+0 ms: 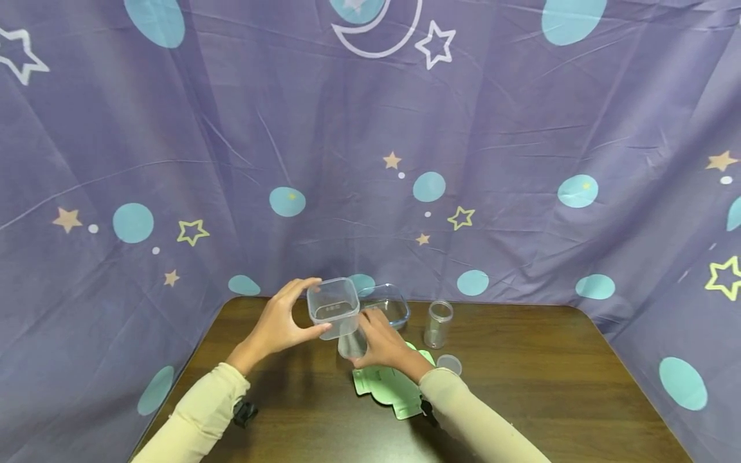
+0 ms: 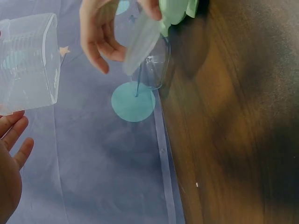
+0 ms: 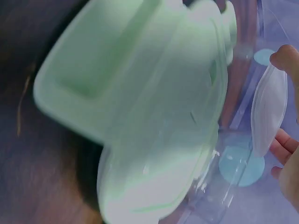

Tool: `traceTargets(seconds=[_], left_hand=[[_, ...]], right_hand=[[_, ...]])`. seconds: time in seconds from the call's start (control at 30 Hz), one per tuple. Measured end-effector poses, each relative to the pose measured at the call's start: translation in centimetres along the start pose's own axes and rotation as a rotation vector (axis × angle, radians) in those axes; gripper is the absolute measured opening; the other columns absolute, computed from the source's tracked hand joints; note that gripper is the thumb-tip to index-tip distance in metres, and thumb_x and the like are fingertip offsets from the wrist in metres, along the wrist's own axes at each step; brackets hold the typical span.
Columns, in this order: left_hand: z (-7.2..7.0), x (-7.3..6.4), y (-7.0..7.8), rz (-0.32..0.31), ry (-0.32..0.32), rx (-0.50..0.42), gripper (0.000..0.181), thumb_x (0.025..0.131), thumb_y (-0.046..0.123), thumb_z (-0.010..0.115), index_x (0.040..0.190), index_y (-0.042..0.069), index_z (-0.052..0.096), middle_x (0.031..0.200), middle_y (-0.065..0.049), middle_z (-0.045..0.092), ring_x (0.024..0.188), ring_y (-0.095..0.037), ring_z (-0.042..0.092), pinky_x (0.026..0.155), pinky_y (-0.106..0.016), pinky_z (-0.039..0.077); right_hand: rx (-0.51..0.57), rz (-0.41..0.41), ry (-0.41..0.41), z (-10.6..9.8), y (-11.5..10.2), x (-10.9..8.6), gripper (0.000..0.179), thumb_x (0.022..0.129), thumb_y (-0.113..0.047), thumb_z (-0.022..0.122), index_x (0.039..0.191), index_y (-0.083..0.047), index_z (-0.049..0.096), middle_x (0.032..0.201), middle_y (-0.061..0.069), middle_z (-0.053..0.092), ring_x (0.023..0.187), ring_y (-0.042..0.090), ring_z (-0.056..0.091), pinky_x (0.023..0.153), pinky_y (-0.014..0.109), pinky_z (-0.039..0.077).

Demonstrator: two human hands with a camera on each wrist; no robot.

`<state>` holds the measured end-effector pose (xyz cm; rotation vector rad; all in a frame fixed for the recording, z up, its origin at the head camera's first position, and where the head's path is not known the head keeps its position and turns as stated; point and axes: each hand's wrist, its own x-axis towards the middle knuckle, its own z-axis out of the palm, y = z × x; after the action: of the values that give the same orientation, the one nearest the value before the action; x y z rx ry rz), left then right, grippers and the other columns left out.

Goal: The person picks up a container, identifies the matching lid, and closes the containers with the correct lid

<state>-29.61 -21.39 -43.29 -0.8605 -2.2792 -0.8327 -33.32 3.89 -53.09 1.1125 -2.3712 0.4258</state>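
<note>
My left hand grips a clear square plastic container above the table, thumb at its near side and fingers at its far side. The container's open mouth shows in the head view. Just right of it, my right hand holds a translucent lid by its edges; the lid stands nearly on edge in the right wrist view. A light green piece with flaps, like a snap-on lid, lies on the table beneath the right forearm, which hides part of it.
Behind the right hand stands a clear glass container, partly hidden. To its right is an upright clear jar, with a small round lid lying nearby. The wooden table ends at a purple patterned curtain.
</note>
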Motion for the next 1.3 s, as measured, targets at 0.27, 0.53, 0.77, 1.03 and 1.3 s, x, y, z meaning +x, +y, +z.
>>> traceTargets(seconds=[0.27,0.53,0.77,1.03,1.3], left_hand=[[1.1,-1.0,0.1,0.0,-0.011,0.006,0.086,0.067,0.042,0.092,0.141,0.015,0.057,0.117,-0.002,0.068,0.113,-0.019,0.062,0.097,-0.046,0.053],[2.3,-2.1,0.8,0.014,-0.046,-0.014,0.086,0.069,0.045,0.09,0.142,0.014,0.056,0.12,-0.003,0.067,0.118,-0.022,0.062,0.098,-0.049,0.054],[3.9,-3.6,1.1,0.045,-0.069,-0.036,0.087,0.071,0.05,0.089,0.142,0.012,0.055,0.122,-0.003,0.067,0.115,-0.019,0.063,0.096,-0.045,0.055],[5.6,-5.0,2.0,0.085,-0.105,-0.053,0.088,0.072,0.055,0.087,0.142,0.014,0.054,0.126,-0.002,0.066,0.118,-0.017,0.061,0.095,-0.044,0.056],[7.0,-6.1,3.2,0.11,-0.147,-0.067,0.089,0.072,0.058,0.086,0.143,0.016,0.054,0.129,-0.001,0.065,0.119,-0.018,0.062,0.098,-0.044,0.056]], right_hand=[[0.088,0.085,-0.014,-1.8,1.7,-0.8,0.098,0.059,-0.042,0.093,0.142,-0.009,0.052,0.121,0.01,0.062,0.11,0.026,0.059,0.094,0.04,0.054],[0.118,0.135,-0.008,-3.4,2.6,-1.4,0.1,0.06,-0.038,0.095,0.145,-0.011,0.05,0.125,0.013,0.057,0.11,0.029,0.058,0.085,0.042,0.058],[0.086,0.155,-0.028,-4.8,3.4,-1.8,0.099,0.064,-0.039,0.092,0.148,-0.013,0.047,0.126,0.014,0.056,0.109,0.028,0.057,0.079,0.038,0.058],[0.081,0.18,-0.016,-6.3,4.2,-1.8,0.1,0.065,-0.038,0.092,0.15,-0.014,0.046,0.129,0.014,0.055,0.11,0.027,0.057,0.075,0.036,0.058],[0.094,0.178,0.003,-8.0,4.4,-1.8,0.1,0.064,-0.035,0.094,0.149,-0.015,0.045,0.131,0.016,0.053,0.11,0.03,0.057,0.074,0.04,0.059]])
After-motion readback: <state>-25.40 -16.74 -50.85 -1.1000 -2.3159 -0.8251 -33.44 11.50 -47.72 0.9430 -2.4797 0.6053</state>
